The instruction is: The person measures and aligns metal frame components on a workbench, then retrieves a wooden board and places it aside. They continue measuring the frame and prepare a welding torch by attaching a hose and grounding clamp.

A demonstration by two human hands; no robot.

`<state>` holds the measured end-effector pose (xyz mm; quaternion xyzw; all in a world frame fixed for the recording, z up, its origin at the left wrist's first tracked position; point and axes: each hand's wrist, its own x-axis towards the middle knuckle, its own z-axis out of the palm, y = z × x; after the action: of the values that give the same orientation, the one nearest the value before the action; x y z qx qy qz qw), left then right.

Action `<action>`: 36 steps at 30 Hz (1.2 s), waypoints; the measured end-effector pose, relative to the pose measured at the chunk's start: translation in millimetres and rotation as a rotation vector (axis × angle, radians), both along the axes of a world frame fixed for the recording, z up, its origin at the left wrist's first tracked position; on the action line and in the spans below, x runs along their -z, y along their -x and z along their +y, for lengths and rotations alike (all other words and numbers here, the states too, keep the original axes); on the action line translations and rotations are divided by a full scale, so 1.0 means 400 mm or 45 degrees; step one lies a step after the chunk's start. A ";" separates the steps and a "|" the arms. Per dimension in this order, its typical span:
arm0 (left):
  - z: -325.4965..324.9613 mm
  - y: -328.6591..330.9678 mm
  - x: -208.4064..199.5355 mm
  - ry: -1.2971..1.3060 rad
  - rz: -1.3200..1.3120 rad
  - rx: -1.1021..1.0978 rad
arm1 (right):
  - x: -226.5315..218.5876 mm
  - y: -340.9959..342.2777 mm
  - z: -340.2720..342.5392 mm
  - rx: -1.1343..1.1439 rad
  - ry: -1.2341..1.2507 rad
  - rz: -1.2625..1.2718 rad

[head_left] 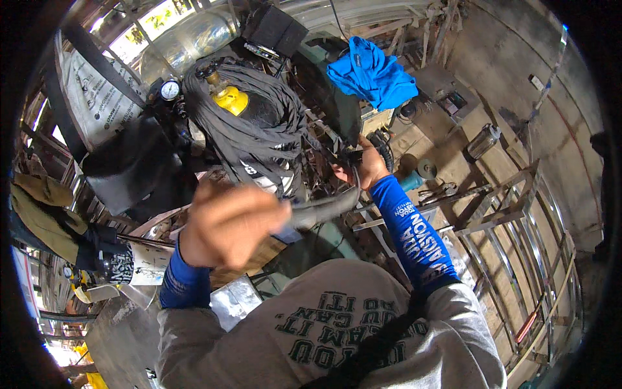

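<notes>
Just in front of the grey sweatshirt (259, 337), the left hand (233, 223) is a blur; whether its grip is open or closed, I cannot tell. Beyond it, a dark hose (327, 209) curves up to the right hand (372, 166), whose grip is closed around it. A teal power tool (411, 179) lies beside the right forearm. Farther off are looped dark strips (217, 133) near a yellow fitting (232, 100), then a crumpled blue cloth (372, 74).
</notes>
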<state>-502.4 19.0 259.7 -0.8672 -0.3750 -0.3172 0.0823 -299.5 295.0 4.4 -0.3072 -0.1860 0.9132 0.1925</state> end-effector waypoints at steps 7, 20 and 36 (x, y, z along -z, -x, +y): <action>-0.129 0.037 0.164 0.570 -0.540 0.562 | 0.026 0.002 -0.140 0.760 0.073 0.205; -0.129 0.058 0.868 1.652 -0.248 0.027 | -0.267 -0.335 -0.440 0.514 -1.015 0.134; 0.074 -0.196 1.214 1.752 0.722 0.794 | -0.044 -0.566 -0.791 1.534 -0.519 0.023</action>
<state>-424.2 48.7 -225.8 -0.8358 -0.1917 0.2086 -0.4703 -73.2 -21.5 21.8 -0.3075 -0.1490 0.5935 0.7287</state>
